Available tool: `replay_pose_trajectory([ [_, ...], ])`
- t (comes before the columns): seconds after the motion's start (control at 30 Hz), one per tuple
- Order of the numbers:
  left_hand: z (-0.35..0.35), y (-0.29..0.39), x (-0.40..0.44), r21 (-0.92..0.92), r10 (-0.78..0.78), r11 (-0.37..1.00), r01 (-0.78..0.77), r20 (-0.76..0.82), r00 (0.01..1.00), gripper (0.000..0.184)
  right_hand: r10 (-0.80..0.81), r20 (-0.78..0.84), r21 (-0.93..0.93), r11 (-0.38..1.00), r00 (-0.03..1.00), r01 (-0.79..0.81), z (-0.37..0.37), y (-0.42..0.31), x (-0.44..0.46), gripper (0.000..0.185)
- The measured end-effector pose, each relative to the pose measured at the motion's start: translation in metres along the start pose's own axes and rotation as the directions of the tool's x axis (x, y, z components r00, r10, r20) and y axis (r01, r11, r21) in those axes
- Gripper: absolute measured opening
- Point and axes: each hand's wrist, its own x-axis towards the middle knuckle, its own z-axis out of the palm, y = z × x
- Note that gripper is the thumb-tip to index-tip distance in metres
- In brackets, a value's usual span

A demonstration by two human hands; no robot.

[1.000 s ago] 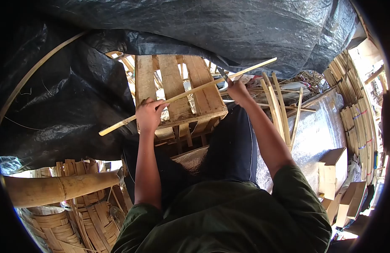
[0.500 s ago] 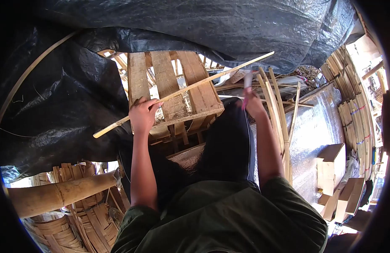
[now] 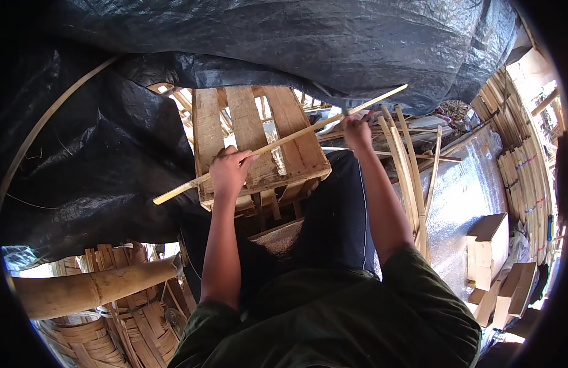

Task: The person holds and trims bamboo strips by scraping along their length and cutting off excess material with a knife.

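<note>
My left hand (image 3: 229, 173) is closed around a long, thin bamboo strip (image 3: 308, 130), gripping it left of its middle. The strip slants over a slatted wooden crate (image 3: 238, 104), its left end low and its right end high. My right hand (image 3: 359, 134) is closed on a knife (image 3: 346, 108), whose blade looks dark and blurred. The blade is at the strip's right part; whether it touches the strip I cannot tell. My fingers hide the knife's handle.
Several bamboo strips (image 3: 408, 178) lean beside my right leg. Black plastic sheeting (image 3: 112, 135) hangs ahead and left. A thick bamboo pole (image 3: 94, 285) and woven baskets (image 3: 94, 340) lie at lower left. Cardboard boxes (image 3: 487, 251) and bundled strips (image 3: 522, 165) stand on the right.
My right hand has moved left and slightly up, bringing the knife to the bamboo strip. The view has shifted a little; my left hand keeps its hold.
</note>
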Motion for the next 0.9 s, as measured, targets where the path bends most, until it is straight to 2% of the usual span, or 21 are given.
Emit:
replay_pose_trajectory([
  [0.07, -0.003, 0.002, 0.002, 0.006, 0.020, 1.000, -0.020, -0.010, 1.000, 0.025, -0.056, 0.063, -0.074, 0.995, 0.996, 0.061, 0.013, -0.001, -0.010, 0.049],
  [0.1, -0.005, 0.002, 0.002, 0.001, -0.027, 1.000, 0.027, 0.023, 0.999, 0.025, -0.076, 0.096, -0.110, 0.990, 0.992, 0.087, 0.015, 0.001, -0.015, 0.051],
  [0.17, -0.006, 0.003, 0.001, -0.006, -0.077, 0.997, 0.077, 0.051, 0.996, 0.025, 0.011, 0.173, -0.030, 1.000, 0.985, -0.006, -0.009, 0.004, 0.008, 0.052],
  [0.2, -0.004, 0.003, 0.000, -0.012, -0.058, 0.998, 0.058, 0.037, 0.998, 0.025, -0.048, -0.003, -0.058, 0.997, 0.999, 0.047, -0.012, 0.007, 0.013, 0.053],
  [0.23, -0.003, 0.002, 0.001, -0.016, -0.037, 0.999, 0.037, 0.020, 0.999, 0.025, -0.052, -0.003, -0.058, 0.997, 0.999, 0.052, -0.008, 0.001, 0.003, 0.053],
  [0.3, -0.003, 0.001, 0.003, 0.006, -0.038, 0.999, 0.037, 0.022, 0.999, 0.024, -0.005, 0.240, -0.099, 0.995, 0.971, 0.030, 0.007, -0.024, -0.038, 0.046],
  [0.33, -0.003, 0.000, 0.001, 0.027, -0.037, 0.999, 0.037, 0.031, 0.999, 0.024, -0.008, 0.296, -0.175, 0.983, 0.955, 0.063, -0.003, -0.046, -0.055, 0.048],
  [0.37, -0.004, 0.000, 0.000, 0.028, -0.037, 0.999, 0.036, 0.036, 0.999, 0.024, -0.004, 0.297, -0.175, 0.983, 0.955, 0.058, -0.004, -0.042, -0.048, 0.048],
  [0.43, -0.005, 0.001, 0.001, -0.001, -0.008, 1.000, 0.008, 0.017, 1.000, 0.024, -0.014, 0.218, -0.211, 0.976, 0.976, 0.061, -0.009, -0.028, -0.010, 0.049],
  [0.47, -0.005, 0.000, 0.000, -0.002, -0.010, 1.000, 0.010, 0.012, 1.000, 0.024, -0.114, 0.097, -0.253, 0.958, 0.989, 0.136, -0.007, -0.020, -0.002, 0.047],
  [0.5, -0.005, 0.000, -0.001, 0.004, -0.006, 1.000, 0.006, 0.014, 1.000, 0.023, -0.116, 0.095, -0.255, 0.957, 0.989, 0.137, 0.004, -0.010, 0.000, 0.047],
  [0.57, -0.007, 0.001, -0.001, 0.009, -0.001, 1.000, 0.001, 0.012, 1.000, 0.022, -0.344, 0.040, -0.449, 0.832, 0.938, 0.325, 0.026, -0.009, -0.018, 0.044],
  [0.6, -0.009, 0.002, -0.002, 0.006, -0.035, 0.999, 0.035, 0.037, 0.999, 0.021, -0.471, 0.006, -0.465, 0.779, 0.882, 0.419, 0.030, -0.003, -0.020, 0.042],
  [0.63, -0.011, 0.002, -0.003, 0.000, -0.067, 0.998, 0.067, 0.063, 0.996, 0.021, -0.468, 0.004, -0.468, 0.780, 0.884, 0.415, 0.022, 0.003, -0.013, 0.042],
  [0.7, -0.006, 0.000, -0.001, -0.008, -0.039, 0.999, 0.040, 0.040, 0.998, 0.021, -0.316, 0.225, -0.465, 0.796, 0.921, 0.387, -0.001, 0.004, 0.017, 0.050],
  [0.73, -0.004, 0.000, -0.005, -0.011, -0.015, 1.000, 0.015, 0.032, 0.999, 0.020, -0.272, 0.107, -0.460, 0.839, 0.957, 0.290, -0.019, -0.019, -0.008, 0.051],
  [0.77, -0.004, 0.001, -0.008, -0.017, -0.018, 1.000, 0.019, 0.032, 0.999, 0.020, -0.271, 0.107, -0.466, 0.836, 0.957, 0.289, -0.011, -0.011, -0.011, 0.051],
  [0.83, -0.005, 0.002, -0.005, -0.001, -0.011, 1.000, 0.011, 0.025, 1.000, 0.021, -0.288, -0.007, -0.388, 0.883, 0.958, 0.262, 0.008, -0.002, -0.013, 0.055],
  [0.9, -0.009, 0.001, -0.007, 0.001, -0.022, 1.000, 0.022, 0.050, 0.998, 0.021, -0.295, -0.050, -0.340, 0.903, 0.954, 0.261, -0.001, 0.003, -0.018, 0.055],
])
